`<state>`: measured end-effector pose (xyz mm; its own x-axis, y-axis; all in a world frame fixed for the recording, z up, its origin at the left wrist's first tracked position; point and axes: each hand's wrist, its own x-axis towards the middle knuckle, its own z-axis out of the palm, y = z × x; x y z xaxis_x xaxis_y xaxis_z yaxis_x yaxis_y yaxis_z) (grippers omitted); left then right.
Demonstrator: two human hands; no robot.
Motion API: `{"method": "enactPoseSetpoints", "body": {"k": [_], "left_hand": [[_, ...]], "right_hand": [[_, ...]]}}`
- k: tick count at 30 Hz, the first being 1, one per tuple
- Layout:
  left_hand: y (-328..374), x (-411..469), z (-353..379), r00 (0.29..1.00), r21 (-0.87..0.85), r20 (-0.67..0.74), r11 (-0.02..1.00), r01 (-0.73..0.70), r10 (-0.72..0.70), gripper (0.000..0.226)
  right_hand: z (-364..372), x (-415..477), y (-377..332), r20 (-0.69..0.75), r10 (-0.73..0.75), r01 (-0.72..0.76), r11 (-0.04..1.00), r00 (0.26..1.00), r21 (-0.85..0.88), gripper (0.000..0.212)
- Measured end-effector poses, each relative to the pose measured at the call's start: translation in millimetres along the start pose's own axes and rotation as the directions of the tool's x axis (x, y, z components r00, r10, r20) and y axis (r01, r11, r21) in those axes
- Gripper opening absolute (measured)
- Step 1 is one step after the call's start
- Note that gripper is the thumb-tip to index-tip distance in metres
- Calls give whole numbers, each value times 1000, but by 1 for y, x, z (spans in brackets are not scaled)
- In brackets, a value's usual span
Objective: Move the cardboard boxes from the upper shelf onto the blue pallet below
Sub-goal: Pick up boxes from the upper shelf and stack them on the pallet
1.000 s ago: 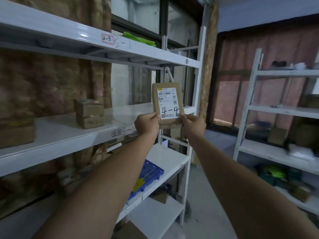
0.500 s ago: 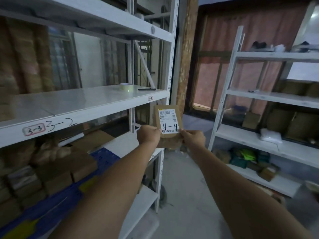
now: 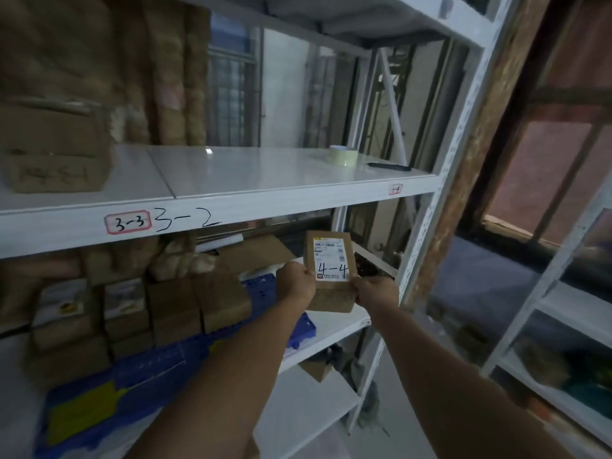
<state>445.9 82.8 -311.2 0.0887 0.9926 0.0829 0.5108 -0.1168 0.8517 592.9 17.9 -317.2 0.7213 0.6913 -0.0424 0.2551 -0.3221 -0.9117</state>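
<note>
I hold a small cardboard box [image 3: 331, 294] with a white label marked "4-4" in both hands, just below the front edge of the upper shelf [image 3: 251, 173]. My left hand [image 3: 295, 282] grips its left side and my right hand [image 3: 376, 293] grips its right side. The box hangs above the right end of the blue pallet [image 3: 298, 329], which lies on the lower shelf. Several cardboard boxes [image 3: 175, 309] stand in a row on the pallet to the left. Two stacked boxes [image 3: 56, 147] remain on the upper shelf at far left.
A tape roll [image 3: 342, 156] and a black pen [image 3: 389, 166] lie on the upper shelf at right. A white upright post [image 3: 440, 180] stands right of my hands. A second white rack [image 3: 563, 293] with goods stands across the aisle at right.
The box has come down from above the upper shelf's edge to below it, toward the blue pallet. My view has swung left and down, and both hands keep their grip.
</note>
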Motion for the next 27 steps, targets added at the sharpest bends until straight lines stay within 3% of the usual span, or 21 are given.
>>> {"method": "enactPoseSetpoints", "body": {"k": [10, 21, 24, 27], "left_hand": [[-50, 103, -3, 964, 42, -196, 981, 190, -178, 29], [-96, 135, 36, 926, 45, -274, 958, 284, -262, 17], [-92, 133, 55, 917, 40, -264, 947, 320, -299, 24], [-94, 126, 75, 924, 214, -295, 926, 311, -243, 30]], "right_hand": [[97, 89, -19, 232, -51, 62, 997, 971, -42, 33], [169, 153, 9, 446, -30, 111, 981, 894, -157, 43], [181, 169, 16, 507, -27, 151, 967, 862, -206, 38], [190, 179, 25, 554, -34, 191, 955, 832, -228, 29]]}}
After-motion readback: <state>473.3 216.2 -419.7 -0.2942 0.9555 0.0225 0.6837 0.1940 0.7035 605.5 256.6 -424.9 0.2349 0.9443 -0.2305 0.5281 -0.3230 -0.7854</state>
